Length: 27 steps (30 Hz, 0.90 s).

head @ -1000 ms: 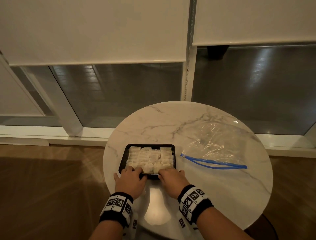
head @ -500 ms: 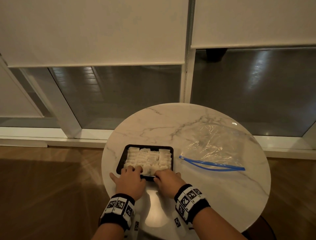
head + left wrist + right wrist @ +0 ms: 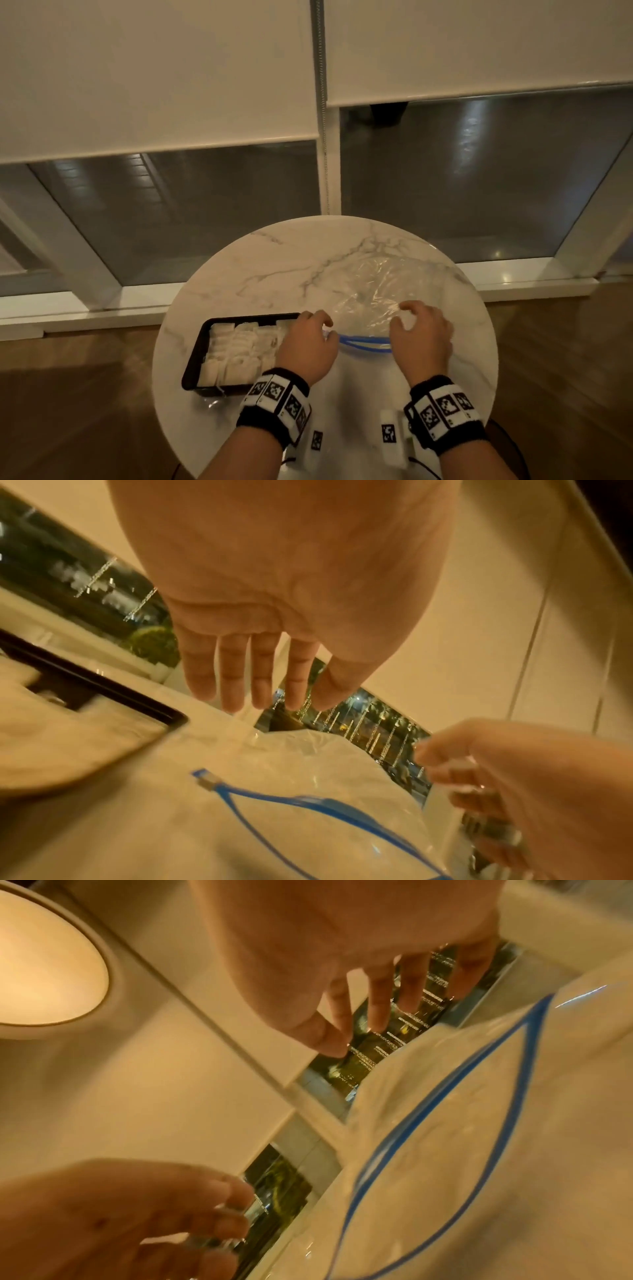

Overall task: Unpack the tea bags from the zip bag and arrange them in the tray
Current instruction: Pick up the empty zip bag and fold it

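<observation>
A black tray [image 3: 197, 356] packed with rows of white tea bags [image 3: 239, 353] sits at the left of the round marble table [image 3: 274, 267]. To its right lies the clear zip bag [image 3: 376, 294], flat and crumpled, its blue zip strip [image 3: 364, 342] parted. No tea bags show inside it. My left hand [image 3: 318, 325] hovers at the strip's left end, its fingers [image 3: 253, 691] straight and holding nothing. My right hand [image 3: 407, 315] hangs over the right end with loosely bent fingers [image 3: 377, 1010], also empty. The bag's mouth [image 3: 479, 1123] gapes below both hands.
The table stands against a low window with roller blinds [image 3: 154, 75] half drawn. Wooden floor [image 3: 68, 411] surrounds it. The table's near edge is close under my wrists. A round ceiling lamp [image 3: 41, 961] shows in the right wrist view.
Both hands have let go of the tray's near edge and moved right, over the zip bag's open mouth. The tray and bag lie where they were.
</observation>
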{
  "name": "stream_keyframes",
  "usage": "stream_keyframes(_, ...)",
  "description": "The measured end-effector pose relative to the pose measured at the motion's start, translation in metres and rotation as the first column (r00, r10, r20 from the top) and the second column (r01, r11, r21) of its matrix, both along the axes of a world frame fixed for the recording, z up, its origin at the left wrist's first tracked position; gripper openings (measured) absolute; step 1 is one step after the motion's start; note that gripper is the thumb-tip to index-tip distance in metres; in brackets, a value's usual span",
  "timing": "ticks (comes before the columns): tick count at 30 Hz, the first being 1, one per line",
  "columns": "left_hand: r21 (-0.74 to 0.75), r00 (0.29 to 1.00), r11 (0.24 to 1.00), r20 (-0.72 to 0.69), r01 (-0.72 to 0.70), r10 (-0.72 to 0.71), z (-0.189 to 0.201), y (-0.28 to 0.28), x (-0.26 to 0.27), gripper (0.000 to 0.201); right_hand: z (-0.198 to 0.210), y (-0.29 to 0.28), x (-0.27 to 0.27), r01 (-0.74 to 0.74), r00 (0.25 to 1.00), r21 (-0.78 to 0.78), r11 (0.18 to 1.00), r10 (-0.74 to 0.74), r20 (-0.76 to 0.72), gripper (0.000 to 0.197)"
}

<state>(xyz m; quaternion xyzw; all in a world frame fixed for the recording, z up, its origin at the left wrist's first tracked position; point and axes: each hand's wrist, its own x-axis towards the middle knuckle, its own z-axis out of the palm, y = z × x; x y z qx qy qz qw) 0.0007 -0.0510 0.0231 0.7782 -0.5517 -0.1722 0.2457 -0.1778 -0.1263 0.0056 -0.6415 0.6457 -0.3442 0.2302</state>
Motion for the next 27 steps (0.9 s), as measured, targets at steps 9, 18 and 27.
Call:
stream_keyframes(9, 0.482, 0.977, 0.876, -0.182, -0.011, 0.112, -0.017, -0.100, -0.040, 0.096, -0.041, -0.054, -0.081, -0.033, 0.848, 0.536, 0.844, -0.261, 0.462, 0.083)
stream_keyframes(18, 0.510, 0.980, 0.859, -0.192, 0.051, 0.056, -0.034, -0.103, -0.082, 0.126, -0.075, -0.053, -0.094, -0.232, 0.764, 0.514, 0.826, -0.173, 0.622, 0.038)
stream_keyframes(27, 0.355, 0.870, 0.933, -0.478, 0.066, 0.121, -0.012, -0.091, -0.105, 0.128, -0.060, -0.031, -0.089, -0.430, 0.755, 0.330, 0.840, 0.134, 0.642, 0.022)
